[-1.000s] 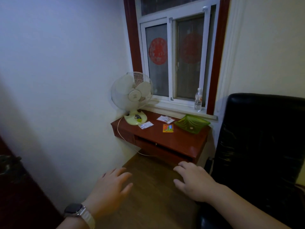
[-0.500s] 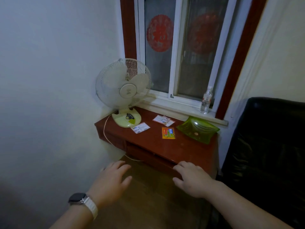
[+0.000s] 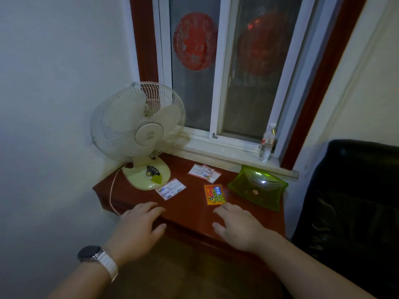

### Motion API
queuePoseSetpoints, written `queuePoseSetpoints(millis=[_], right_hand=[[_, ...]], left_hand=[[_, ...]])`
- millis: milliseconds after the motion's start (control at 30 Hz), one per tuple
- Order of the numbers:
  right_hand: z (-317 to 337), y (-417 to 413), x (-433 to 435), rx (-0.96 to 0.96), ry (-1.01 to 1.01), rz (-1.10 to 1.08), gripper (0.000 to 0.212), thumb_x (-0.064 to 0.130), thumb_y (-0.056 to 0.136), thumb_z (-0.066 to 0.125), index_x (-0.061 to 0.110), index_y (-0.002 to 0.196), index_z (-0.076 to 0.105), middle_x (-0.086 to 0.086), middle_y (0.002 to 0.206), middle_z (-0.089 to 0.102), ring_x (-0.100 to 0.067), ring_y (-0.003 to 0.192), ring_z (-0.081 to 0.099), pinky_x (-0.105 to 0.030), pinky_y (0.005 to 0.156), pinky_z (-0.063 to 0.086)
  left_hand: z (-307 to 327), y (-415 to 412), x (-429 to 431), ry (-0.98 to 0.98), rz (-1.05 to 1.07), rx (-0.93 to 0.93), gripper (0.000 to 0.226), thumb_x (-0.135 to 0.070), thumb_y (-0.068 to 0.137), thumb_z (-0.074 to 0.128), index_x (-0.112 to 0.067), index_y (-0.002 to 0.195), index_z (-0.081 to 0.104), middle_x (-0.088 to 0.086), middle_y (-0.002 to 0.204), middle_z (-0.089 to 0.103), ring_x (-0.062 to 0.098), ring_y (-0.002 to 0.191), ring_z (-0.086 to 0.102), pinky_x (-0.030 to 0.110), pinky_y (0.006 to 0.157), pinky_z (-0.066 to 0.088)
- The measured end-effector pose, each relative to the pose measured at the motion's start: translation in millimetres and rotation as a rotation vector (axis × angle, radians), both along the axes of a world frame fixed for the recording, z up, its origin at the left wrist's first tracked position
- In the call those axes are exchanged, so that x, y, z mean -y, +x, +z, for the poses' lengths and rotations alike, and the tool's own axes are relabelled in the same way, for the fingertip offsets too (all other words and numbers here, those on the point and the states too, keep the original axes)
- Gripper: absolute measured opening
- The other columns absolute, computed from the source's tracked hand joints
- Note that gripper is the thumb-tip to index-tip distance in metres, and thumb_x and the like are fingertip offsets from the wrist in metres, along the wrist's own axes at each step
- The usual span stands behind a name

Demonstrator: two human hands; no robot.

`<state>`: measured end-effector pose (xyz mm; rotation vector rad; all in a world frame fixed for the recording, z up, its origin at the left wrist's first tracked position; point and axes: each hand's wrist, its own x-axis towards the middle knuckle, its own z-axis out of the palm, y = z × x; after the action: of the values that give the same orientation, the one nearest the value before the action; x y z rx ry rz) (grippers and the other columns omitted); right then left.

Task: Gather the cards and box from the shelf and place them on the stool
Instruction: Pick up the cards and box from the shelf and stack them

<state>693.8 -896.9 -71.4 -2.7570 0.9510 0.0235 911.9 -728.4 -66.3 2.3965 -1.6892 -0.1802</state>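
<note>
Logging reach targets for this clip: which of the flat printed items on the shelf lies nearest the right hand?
The orange and yellow packet, just beyond the right hand. The white card by the fan base and the white cards near the sill lie farther off.

Home room: fan (image 3: 138, 134), papercut window (image 3: 216, 72).

Dim indoor light; glare on green tray (image 3: 262, 182); soft focus; wide-angle edge bending.
</note>
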Motion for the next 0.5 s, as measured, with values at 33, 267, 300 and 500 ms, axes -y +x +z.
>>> queuePoseSetpoints(millis=[33,267,300,500], right_hand=[[-5,6,8,0.003,0.006,0.001,0.05,0.048,0.095,0.041,0.024,0.139,0.04,0.001,0.141,0.042,-0.02,0.127,0.039,-0.042,0.102,0.035],[-51,55,94,-0.025,0.091,-0.026,0.05,0.049,0.094,0.043,0.024,0.138,0.04,-0.001,0.139,0.042,-0.023,0.127,0.04,-0.041,0.101,0.038],[-57,63,109,-0.024,0.104,-0.028,0.051,0.049,0.094,0.043,0.024,0.138,0.04,-0.001,0.138,0.042,-0.023,0.126,0.04,-0.04,0.1,0.038],[-88,101,196,-0.06,0.211,-0.065,0.045,0.049,0.091,0.045,0.021,0.126,0.047,-0.005,0.128,0.047,-0.027,0.119,0.046,-0.039,0.094,0.041]], left_hand=[[-4,5,10,0.001,-0.005,-0.004,0.053,-0.052,0.095,0.044,-0.037,0.146,0.038,-0.011,0.154,0.036,0.009,0.143,0.03,0.035,0.118,0.029],[-34,52,96,0.063,-0.021,-0.009,0.054,-0.052,0.095,0.044,-0.037,0.146,0.038,-0.011,0.154,0.036,0.01,0.141,0.032,0.037,0.116,0.03],[-37,59,111,0.076,-0.019,-0.002,0.055,-0.052,0.095,0.044,-0.036,0.147,0.037,-0.01,0.155,0.036,0.011,0.141,0.032,0.037,0.115,0.031],[-53,95,203,0.096,-0.002,-0.005,0.066,-0.061,0.078,0.034,-0.029,0.131,0.059,-0.006,0.136,0.058,0.017,0.121,0.056,0.037,0.094,0.048]])
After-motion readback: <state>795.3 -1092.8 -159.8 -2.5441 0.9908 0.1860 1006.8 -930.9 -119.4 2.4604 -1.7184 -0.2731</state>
